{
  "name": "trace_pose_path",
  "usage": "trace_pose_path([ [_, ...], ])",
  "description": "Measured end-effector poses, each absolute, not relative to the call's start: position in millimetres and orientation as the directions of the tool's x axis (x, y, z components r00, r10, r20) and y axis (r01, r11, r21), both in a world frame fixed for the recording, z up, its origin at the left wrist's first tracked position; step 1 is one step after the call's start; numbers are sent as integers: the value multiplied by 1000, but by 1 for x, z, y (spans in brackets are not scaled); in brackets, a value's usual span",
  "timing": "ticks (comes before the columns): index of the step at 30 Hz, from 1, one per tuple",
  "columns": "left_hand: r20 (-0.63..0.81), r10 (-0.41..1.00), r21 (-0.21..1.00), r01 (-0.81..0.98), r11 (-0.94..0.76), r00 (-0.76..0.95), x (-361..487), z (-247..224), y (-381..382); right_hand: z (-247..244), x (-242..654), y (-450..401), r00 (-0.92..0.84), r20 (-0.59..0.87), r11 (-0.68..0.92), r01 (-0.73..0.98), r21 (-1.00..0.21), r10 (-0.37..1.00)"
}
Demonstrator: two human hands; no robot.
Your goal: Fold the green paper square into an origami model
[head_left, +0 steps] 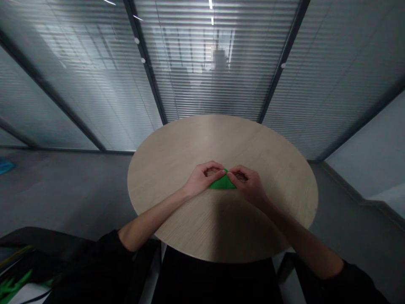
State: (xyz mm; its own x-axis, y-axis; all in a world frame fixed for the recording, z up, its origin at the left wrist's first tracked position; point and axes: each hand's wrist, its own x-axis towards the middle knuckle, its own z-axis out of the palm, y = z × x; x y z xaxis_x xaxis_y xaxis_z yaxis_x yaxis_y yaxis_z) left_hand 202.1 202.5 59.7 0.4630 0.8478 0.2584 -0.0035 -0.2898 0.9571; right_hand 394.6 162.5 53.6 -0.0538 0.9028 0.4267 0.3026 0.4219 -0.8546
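A small green folded piece, triangular in outline and looking like paper, lies near the middle of the round wooden table. My left hand pinches its upper tip from the left, thumb and fingers closed together. From the right, my right hand pinches the same tip, and its fingers almost touch those of the left. The piece's wide lower edge faces me. Parts of its left and right sides are hidden behind my hands.
The round table stands close to a glass wall with blinds. A black chair or bag with green and white items is at the lower left. Something blue lies on the floor at far left.
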Motion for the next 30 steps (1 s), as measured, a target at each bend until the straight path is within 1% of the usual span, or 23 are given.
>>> trace_pose_path([
  [4,282,851,946,20,-324,443,202,59,203,52,395,162,-74,450,447,338,-828,890],
  [7,267,856,948,39,-316,443,202,60,201,52,394,162,-79,456,454,340,-824,886],
  [12,261,856,956,6,-294,446,203,59,201,50,394,162,-82,470,466,363,-807,879],
  [17,259,860,960,-19,-280,440,203,58,201,50,393,163,-60,458,447,365,-817,887],
  [22,247,865,963,-7,-271,438,203,59,200,51,393,163,-50,444,432,348,-832,895],
  [30,267,866,955,1,-295,423,204,58,200,52,392,161,-66,422,419,318,-850,904],
])
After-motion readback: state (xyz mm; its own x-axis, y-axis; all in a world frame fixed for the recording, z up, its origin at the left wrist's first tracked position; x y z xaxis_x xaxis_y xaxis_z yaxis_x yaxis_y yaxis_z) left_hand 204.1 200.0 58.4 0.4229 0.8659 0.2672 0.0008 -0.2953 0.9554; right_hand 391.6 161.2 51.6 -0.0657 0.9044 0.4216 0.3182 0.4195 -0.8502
